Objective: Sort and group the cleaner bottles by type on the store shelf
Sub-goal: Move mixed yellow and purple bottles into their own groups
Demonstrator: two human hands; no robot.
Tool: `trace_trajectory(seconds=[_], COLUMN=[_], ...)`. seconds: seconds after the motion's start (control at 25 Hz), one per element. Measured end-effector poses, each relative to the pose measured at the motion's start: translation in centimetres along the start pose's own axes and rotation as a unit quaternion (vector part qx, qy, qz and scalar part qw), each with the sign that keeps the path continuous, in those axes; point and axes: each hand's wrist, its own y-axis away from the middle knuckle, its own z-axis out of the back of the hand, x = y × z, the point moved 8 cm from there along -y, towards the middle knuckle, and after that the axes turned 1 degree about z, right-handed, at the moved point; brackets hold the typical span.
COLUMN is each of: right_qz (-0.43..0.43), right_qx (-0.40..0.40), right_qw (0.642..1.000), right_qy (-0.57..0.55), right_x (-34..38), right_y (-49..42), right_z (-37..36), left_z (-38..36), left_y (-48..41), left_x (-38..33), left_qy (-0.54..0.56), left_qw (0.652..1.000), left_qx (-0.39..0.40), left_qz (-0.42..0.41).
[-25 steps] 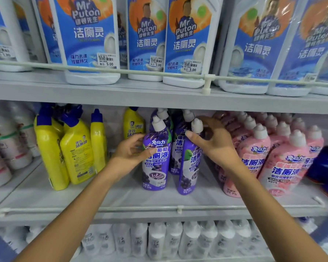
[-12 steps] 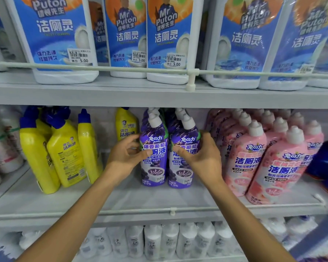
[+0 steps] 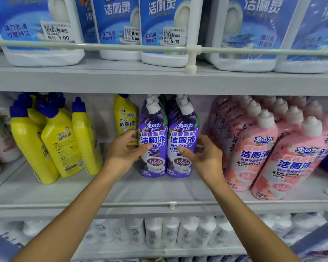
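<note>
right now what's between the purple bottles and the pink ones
Head view: only the right hand, gripping the right purple bottle; otherwise bare shelf up to the pink bottles.

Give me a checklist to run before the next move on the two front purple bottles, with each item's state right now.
1. Front pair upright, labels forward: ok. The left purple bottle and right purple bottle stand side by side.
2. Grip: ok. The left hand holds the left one and the right hand holds the right one.
3. Purple kept apart from the pink bottles: ok, a gap shows between them.
4. Yellow grouped together: not ok. A lone yellow bottle stands just left of the purple rows, apart from the yellow group.
5. Purple rows behind the front pair straight: cannot tell, mostly hidden.
</note>
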Motion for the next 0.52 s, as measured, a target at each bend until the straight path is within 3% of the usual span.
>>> trace_trajectory(seconds=[0.28, 0.52], right_qz=[-0.023, -0.1], right_qx=[0.021, 0.052], right_qw=[0.998, 0.984], right_qy=[-0.05, -0.136], right_x=[-1.0, -3.0], right_y=[0.0, 1.2], right_z=[0.2, 1.1], left_z=[-0.1, 1.4], left_y=[1.4, 2.6], left_x=[-0.2, 1.2], left_qy=[0.019, 0.043], left_qw=[0.999, 0.998], left_qx=[-0.024, -0.029], left_qz=[0.01, 0.048])
